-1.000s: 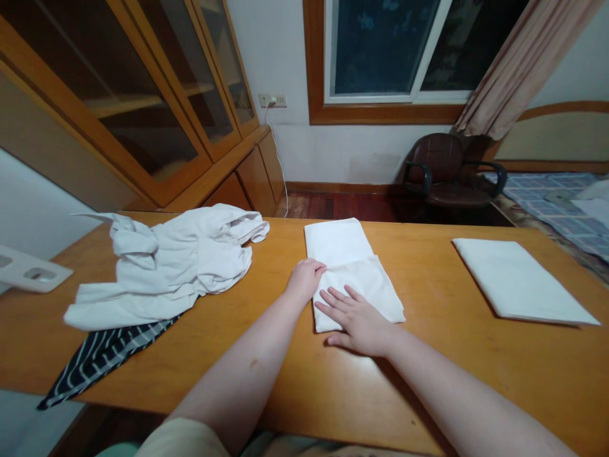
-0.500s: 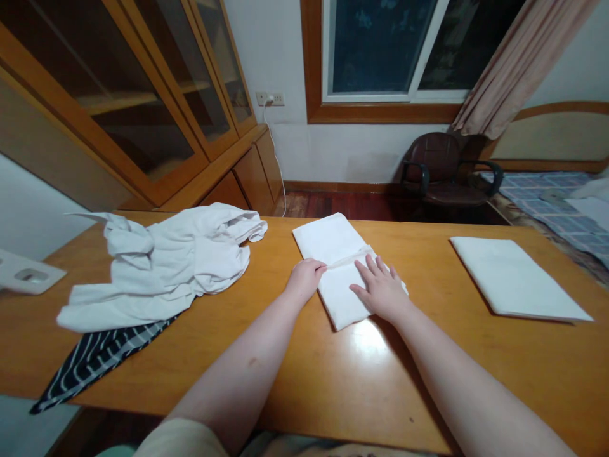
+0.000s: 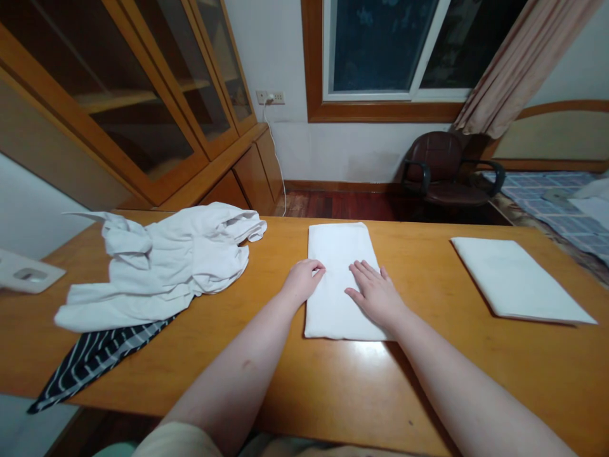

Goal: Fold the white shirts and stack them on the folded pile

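Observation:
A folded white cloth [image 3: 340, 304] lies flat on the wooden table in front of me, a smooth upright rectangle. At its left edge, my left hand [image 3: 304, 279] is closed, thumb and fingers pinching the fabric. My right hand [image 3: 373, 293] rests palm down on the cloth's right half, fingers stretched out and holding nothing. To the right lies a second folded white piece [image 3: 516, 279], apart from both hands. A crumpled white garment [image 3: 176, 260] is spread loosely on the left, partly over a black-and-white striped cloth [image 3: 109, 352].
The wooden table [image 3: 228, 355] has a white object with an oval cutout [image 3: 33, 271] at its far left. Beyond stand a glass-door cabinet [image 3: 157, 95], a brown armchair [image 3: 435, 165] and a bed [image 3: 561, 197]. A white cable [image 3: 276, 152] hangs from the wall socket.
The cloth between my hands has turned from a slanted position to a straighter one. The ridge across its middle no longer shows, and its top lies smooth. Both hands stay near the same spots.

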Demonstrator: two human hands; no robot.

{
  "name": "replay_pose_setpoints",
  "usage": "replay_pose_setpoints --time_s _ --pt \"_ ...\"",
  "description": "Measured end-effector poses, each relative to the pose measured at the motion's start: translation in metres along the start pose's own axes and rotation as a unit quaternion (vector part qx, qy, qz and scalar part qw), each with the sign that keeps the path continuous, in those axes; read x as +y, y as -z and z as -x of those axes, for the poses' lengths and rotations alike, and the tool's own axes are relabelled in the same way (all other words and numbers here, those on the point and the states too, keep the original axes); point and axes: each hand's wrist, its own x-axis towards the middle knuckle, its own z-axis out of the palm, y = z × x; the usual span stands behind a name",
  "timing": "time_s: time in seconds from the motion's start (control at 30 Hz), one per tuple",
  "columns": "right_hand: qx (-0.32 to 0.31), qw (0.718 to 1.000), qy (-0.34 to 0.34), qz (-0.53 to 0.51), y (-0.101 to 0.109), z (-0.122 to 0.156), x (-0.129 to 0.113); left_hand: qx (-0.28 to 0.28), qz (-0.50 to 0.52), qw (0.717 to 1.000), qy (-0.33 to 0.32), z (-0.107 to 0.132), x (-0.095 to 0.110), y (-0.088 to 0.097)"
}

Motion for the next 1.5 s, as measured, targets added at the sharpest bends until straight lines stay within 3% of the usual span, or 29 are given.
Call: replay_pose_setpoints --time_s 0.27,0.43,0.57,0.67,0.83,1.03,1.27,1.4,1.5 --pt "-0.055 0.995 -0.078 0.020 -0.005 -0.005 0.001 0.008 -0.026 1.000 -0.005 0.001 0.001 0.001" --pt "-0.070 0.994 -0.079 0.013 -0.005 -0.006 0.002 0.055 -0.131 0.989 -0.030 0.027 0.032 0.007" --pt "-0.065 0.995 -0.079 0.006 -0.007 -0.007 0.004 -0.053 -0.155 0.976 -0.141 0.055 0.064 -0.015" --pt "-0.057 0.995 -0.084 0.004 -0.007 -0.008 0.004 -0.087 -0.177 0.966 -0.164 0.066 0.072 -0.038" --pt "-0.043 0.995 -0.088 0.004 -0.007 -0.009 0.002 -0.108 -0.199 0.962 -0.154 0.065 0.063 -0.050" --pt "-0.028 0.996 -0.086 0.004 -0.009 -0.007 0.003 -0.128 -0.184 0.963 -0.151 0.069 0.049 -0.032" --pt "-0.028 0.995 -0.092 0.003 -0.011 -0.008 0.005 -0.124 -0.195 0.969 -0.087 0.083 0.022 -0.008" --pt "-0.030 0.995 -0.095 0.004 -0.011 -0.007 0.004 -0.107 -0.207 0.971 -0.055 0.083 0.012 -0.006" --pt "-0.035 0.995 -0.097 0.005 -0.010 -0.007 0.002 -0.051 -0.195 0.979 0.024 0.075 0.001 -0.001"
